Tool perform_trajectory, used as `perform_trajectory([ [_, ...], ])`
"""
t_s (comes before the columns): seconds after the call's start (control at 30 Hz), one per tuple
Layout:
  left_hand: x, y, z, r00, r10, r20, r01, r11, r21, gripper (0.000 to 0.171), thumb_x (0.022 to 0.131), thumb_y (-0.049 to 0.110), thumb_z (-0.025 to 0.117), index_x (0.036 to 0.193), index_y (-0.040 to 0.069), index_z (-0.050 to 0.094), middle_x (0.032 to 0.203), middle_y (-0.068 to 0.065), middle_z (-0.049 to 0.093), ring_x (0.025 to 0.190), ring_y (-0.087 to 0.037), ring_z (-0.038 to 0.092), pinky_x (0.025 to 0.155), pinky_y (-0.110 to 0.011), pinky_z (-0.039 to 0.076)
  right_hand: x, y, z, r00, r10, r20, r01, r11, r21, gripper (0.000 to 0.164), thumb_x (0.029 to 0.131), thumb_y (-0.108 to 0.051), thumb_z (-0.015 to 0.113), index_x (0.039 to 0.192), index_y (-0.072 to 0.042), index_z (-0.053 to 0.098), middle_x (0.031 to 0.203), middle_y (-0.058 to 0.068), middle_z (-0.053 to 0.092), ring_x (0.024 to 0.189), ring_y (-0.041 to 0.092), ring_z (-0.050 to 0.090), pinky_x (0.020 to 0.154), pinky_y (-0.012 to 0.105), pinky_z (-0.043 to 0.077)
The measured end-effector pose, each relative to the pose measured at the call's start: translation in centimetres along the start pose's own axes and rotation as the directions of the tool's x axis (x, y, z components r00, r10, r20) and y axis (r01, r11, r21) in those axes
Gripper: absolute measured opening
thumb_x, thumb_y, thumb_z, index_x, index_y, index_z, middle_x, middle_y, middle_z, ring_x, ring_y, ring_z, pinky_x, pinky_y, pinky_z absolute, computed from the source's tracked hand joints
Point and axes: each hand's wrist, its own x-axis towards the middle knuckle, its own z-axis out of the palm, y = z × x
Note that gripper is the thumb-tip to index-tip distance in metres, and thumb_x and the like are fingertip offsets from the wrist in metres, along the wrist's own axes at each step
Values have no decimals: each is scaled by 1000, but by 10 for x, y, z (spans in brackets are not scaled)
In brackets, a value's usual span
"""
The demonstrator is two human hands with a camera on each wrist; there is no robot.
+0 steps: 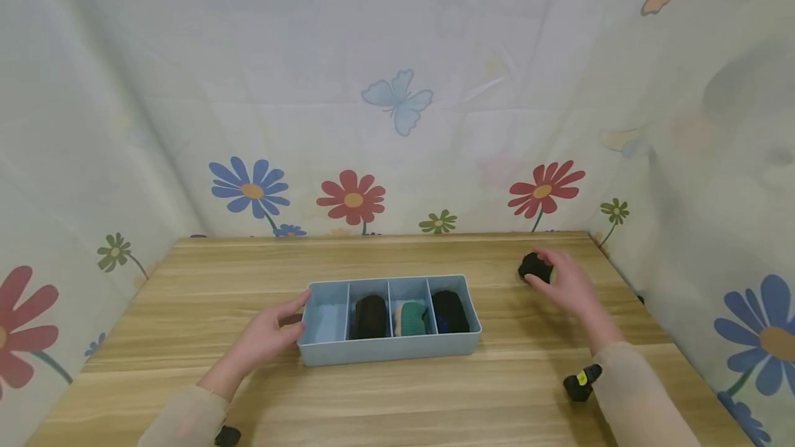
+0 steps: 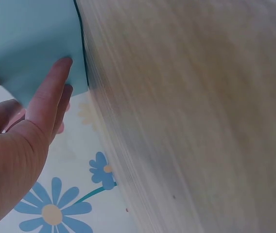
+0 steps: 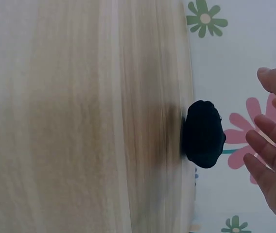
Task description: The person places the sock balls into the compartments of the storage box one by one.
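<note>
My left hand (image 1: 272, 332) touches the left end of a light blue divided box (image 1: 391, 347), its fingers fairly straight. In the left wrist view, a fingertip (image 2: 64, 63) lies against the box's end wall (image 2: 36, 29). The leftmost compartment (image 1: 327, 312) shows its bare floor. Rolled fabric bundles fill the others: dark brown (image 1: 370, 317), green and white (image 1: 413, 319), and black (image 1: 450, 312). At the far right, my right hand (image 1: 566, 284) reaches over a black rolled bundle (image 1: 534, 267) on the table. In the right wrist view its spread fingers stand apart from that bundle (image 3: 203, 135).
The wooden table (image 1: 397, 405) meets a flower-printed curtain (image 1: 435, 178) at the back and on both sides. Small black devices sit at both wrists, the right one (image 1: 580, 383) bearing a yellow mark.
</note>
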Motion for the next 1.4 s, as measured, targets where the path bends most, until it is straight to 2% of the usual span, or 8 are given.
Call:
perform_trajectory([
  [0.3, -1, 2, 1, 1000, -11, -3, 11, 1000, -12, 60, 95, 8, 58, 151, 3, 39, 151, -26, 38, 126, -43, 52, 78, -34, 59, 8, 19, 0, 999, -26, 34, 27, 999, -32, 59, 87, -20, 76, 136, 3, 52, 131, 28, 54, 123, 47, 45, 103, 63, 35],
  [0.47, -1, 2, 1, 1000, -14, -9, 14, 1000, 0, 60, 95, 8, 59, 151, 4, 39, 150, -26, 39, 126, -42, 52, 78, -34, 59, 10, 33, 3, 999, -9, 47, 10, 1000, -18, 61, 86, -23, 77, 138, -1, 52, 135, 28, 50, 126, 48, 40, 103, 66, 32],
  [0.63, -1, 2, 1, 1000, -16, -7, 16, 1000, -13, 60, 95, 9, 59, 152, 4, 39, 150, -27, 39, 126, -43, 51, 78, -36, 59, 10, 44, 5, 999, -18, 46, 19, 1000, -5, 66, 86, -25, 77, 139, 2, 49, 136, 31, 48, 127, 50, 38, 103, 68, 31],
  [1.07, 0, 1, 1, 1000, -15, -5, 15, 1000, -6, 60, 95, 8, 58, 152, 4, 39, 151, -27, 38, 126, -43, 51, 77, -35, 59, 12, 53, 10, 995, 29, 98, -34, 999, 40, 73, 84, -24, 78, 142, 6, 44, 141, 35, 41, 131, 53, 32, 106, 68, 26],
  [1.4, 0, -1, 1, 1000, -14, 5, 15, 999, -31, 60, 96, 8, 58, 152, 4, 37, 152, -27, 36, 127, -45, 49, 80, -39, 59, 19, 53, 12, 985, 75, 156, -81, 996, 31, 78, 85, -32, 77, 143, 6, 42, 141, 36, 38, 129, 54, 33, 105, 68, 29],
])
